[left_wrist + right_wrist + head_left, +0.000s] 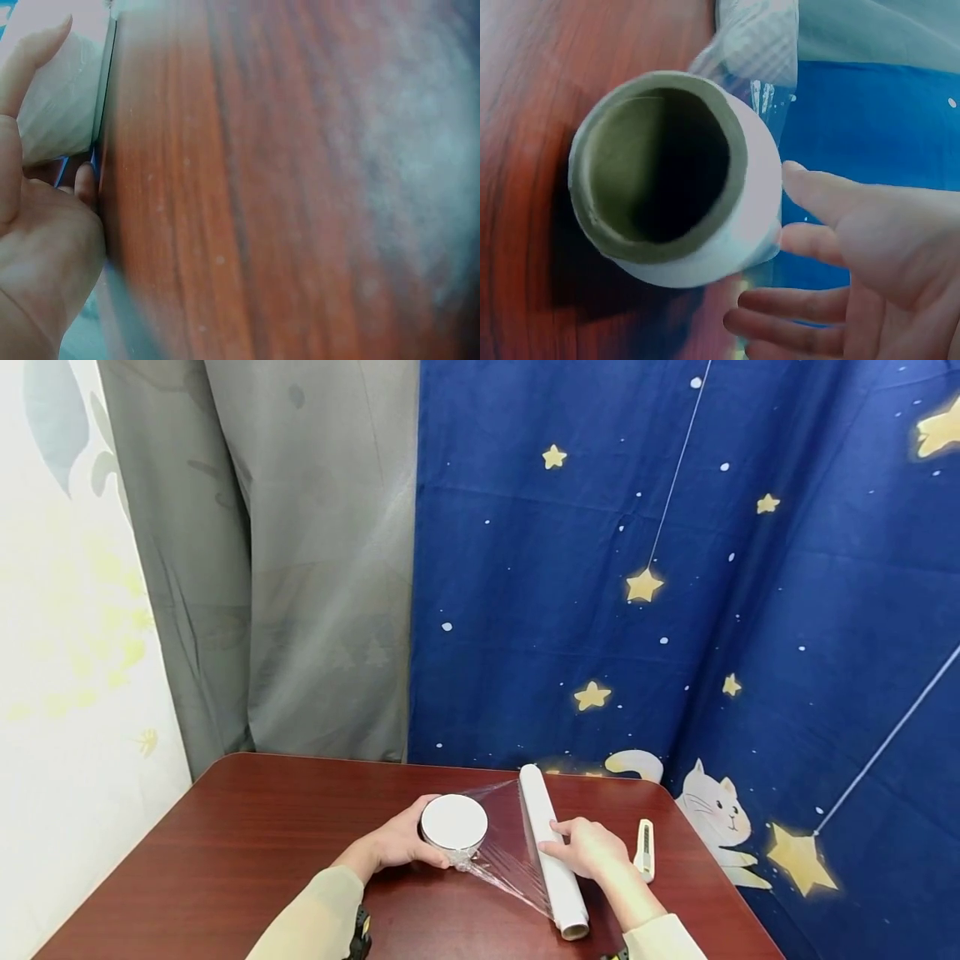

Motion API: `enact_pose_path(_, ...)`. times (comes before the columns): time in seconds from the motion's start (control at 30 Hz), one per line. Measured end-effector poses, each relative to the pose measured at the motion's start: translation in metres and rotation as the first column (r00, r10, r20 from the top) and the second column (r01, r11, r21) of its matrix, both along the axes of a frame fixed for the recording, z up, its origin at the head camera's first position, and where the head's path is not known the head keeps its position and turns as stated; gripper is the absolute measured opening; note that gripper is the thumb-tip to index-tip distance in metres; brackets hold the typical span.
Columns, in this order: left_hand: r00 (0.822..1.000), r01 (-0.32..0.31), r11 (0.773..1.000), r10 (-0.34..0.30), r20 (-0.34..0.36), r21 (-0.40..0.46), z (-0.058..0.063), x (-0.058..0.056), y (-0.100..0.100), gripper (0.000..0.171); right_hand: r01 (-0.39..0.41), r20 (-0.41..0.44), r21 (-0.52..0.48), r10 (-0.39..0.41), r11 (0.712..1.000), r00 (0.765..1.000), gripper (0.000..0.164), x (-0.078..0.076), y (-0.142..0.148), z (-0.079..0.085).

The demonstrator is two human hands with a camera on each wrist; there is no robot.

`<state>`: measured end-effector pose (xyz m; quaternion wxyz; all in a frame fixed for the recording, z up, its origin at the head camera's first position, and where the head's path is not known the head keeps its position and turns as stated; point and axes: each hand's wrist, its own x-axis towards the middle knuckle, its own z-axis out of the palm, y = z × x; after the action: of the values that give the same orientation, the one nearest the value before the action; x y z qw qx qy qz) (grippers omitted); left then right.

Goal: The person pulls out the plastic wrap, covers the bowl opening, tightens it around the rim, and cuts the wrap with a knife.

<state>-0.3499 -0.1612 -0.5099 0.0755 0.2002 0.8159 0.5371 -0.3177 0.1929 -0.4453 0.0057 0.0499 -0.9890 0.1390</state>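
Note:
My left hand (401, 841) curls round the side of a round white container (454, 822), thumb at its near edge. In the left wrist view the container's pale side (67, 90) shows behind the thumb, close to the tabletop. Clear cling film (506, 839) stretches from the container to a long white roll of cling film (547, 843) lying to its right, bunched into folds along the near edge. My right hand (592, 850) holds the roll near its middle with thumb and index finger. The roll's hollow cardboard core (660, 165) faces the right wrist camera.
A white box cutter (645, 850) lies on the dark red wooden table (300, 810), just right of my right hand. Behind the table hang a grey curtain (330, 568) and a blue curtain with stars (525, 568). Table edges run close behind the roll and to the right.

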Motion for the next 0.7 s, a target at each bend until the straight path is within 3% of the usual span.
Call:
enact_pose_path(0.2,1.0,0.01,1.0,-0.01,-0.001,0.014,-0.001,0.0,0.0,0.109,0.007,-0.005,0.049,-0.007,0.999,1.0,0.067,0.004,0.001,0.001)
enact_pose_path(0.4,0.999,0.033,0.999,-0.033,0.006,0.023,-0.005,-0.002,-0.003,0.11,-0.005,0.063,0.001,0.005,1.0,0.998,0.067,0.002,-0.003,0.001)
enact_pose_path(0.57,0.999,0.035,0.999,-0.035,-0.004,-0.002,-0.005,-0.006,-0.007,0.111,0.002,0.155,-0.047,0.005,0.999,0.988,0.057,0.001,-0.004,0.005)
enact_pose_path(0.7,0.999,0.042,0.999,-0.043,-0.01,-0.008,-0.003,-0.01,-0.011,0.111,0.007,0.163,-0.069,0.004,0.998,0.987,0.05,0.002,-0.006,0.008)
